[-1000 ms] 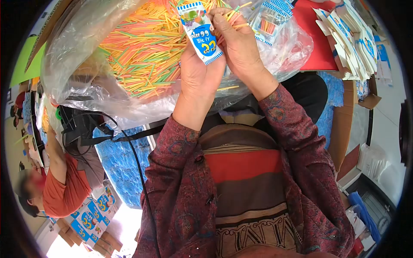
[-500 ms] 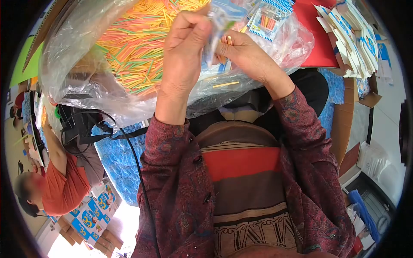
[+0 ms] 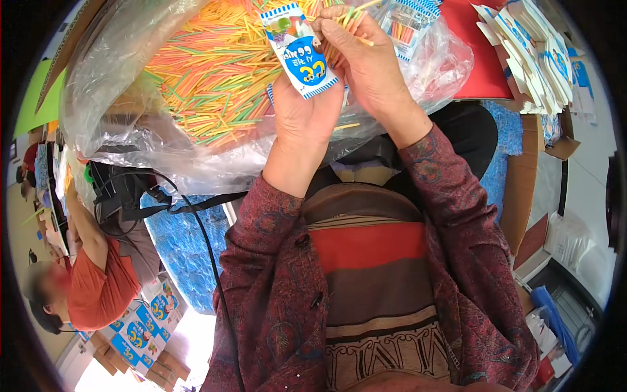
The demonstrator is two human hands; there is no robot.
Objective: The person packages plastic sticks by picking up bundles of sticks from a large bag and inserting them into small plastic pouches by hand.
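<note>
My left hand (image 3: 302, 111) holds a small blue-and-white printed packet (image 3: 302, 55), its printed face toward me. Right beside it, my right hand (image 3: 366, 62) pinches several thin coloured sticks (image 3: 353, 19) near the packet's edge. Behind both hands lies a big heap of pink, yellow and green sticks (image 3: 215, 78) in a clear plastic bag (image 3: 104, 78). Other blue-striped packets (image 3: 408, 29) rest on the plastic to the right of my right hand.
Flat printed cartons (image 3: 532, 55) are stacked at the right on a red surface (image 3: 473, 65). At the left another person (image 3: 104, 287) in an orange top sits near printed boxes (image 3: 140, 326). A black cable (image 3: 212, 261) hangs left of my torso.
Half a second ago my left hand was raised with a blurred packet; now it is lower and turned palm up, packet face showing. My right hand has moved up with the sticks.
</note>
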